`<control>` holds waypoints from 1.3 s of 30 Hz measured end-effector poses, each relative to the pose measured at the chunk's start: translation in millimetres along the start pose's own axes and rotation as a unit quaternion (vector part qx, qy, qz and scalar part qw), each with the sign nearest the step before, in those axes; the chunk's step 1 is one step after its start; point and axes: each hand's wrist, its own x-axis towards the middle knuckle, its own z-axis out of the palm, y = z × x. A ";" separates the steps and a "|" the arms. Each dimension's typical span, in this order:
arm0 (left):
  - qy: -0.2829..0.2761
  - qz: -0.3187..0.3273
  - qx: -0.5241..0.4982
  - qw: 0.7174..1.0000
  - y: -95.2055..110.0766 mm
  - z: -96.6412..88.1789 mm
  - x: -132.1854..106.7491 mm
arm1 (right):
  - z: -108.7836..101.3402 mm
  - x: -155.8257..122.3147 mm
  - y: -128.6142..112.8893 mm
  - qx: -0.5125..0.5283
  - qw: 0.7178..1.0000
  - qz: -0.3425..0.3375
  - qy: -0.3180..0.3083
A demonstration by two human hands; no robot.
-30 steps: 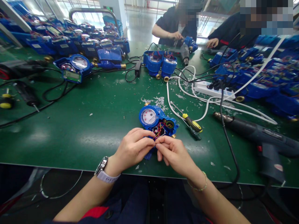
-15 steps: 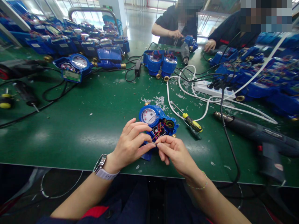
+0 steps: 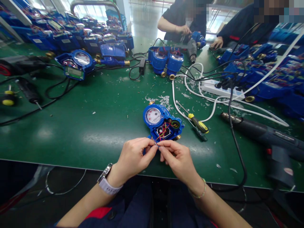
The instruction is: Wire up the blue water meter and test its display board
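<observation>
At the far left of the green work table (image 3: 71, 126) lies a small yellow and black wheel-shaped tool (image 3: 8, 98), and just beside it a black handled tool (image 3: 29, 91) with a thin cable. Behind them a blue water meter with a round dial and a small display (image 3: 76, 64) rests on the table, and a long row of similar blue meters (image 3: 78, 39) stands at the back edge.

Near the front edge, the left hand (image 3: 134, 156), with a white wristwatch (image 3: 106, 183) on the wrist, pinches the end of a thin wire between thumb and forefinger. The right hand (image 3: 178, 160), with a thin beaded bracelet (image 3: 200, 191), pinches the same spot from the other side, so the fingertips of both hands touch each other. The pinch of both is narrow and closed on the wire. The thin red and dark wires (image 3: 162, 134) come out of an open blue plastic water meter with a white round dial (image 3: 162, 122), which lies flat on the table just behind the hands, its brass ends showing.

To the right of this meter lies a screwdriver with a yellow and black handle (image 3: 198, 124), next to a looping white cable (image 3: 213, 104). Farther right a dark hot air gun with a metal nozzle (image 3: 263, 136) lies on its side, and behind it a white power strip (image 3: 220, 91) and more blue meters. At the far side of the table two other people work on blue meters; one person's hand (image 3: 184, 30) is at a meter.
</observation>
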 end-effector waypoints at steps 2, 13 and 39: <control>-0.011 -0.013 0.002 1.000 1.1 -0.8 0.8 | 1.9 -0.7 1.2 -0.042 0.998 -0.037 0.017; -0.005 -0.001 0.083 0.997 -0.2 2.2 1.0 | 5.9 1.7 6.9 -0.231 0.937 -0.253 0.061; -0.045 0.156 0.255 0.953 5.6 -10.7 7.2 | 4.0 -0.6 6.8 -0.249 0.938 -0.237 0.038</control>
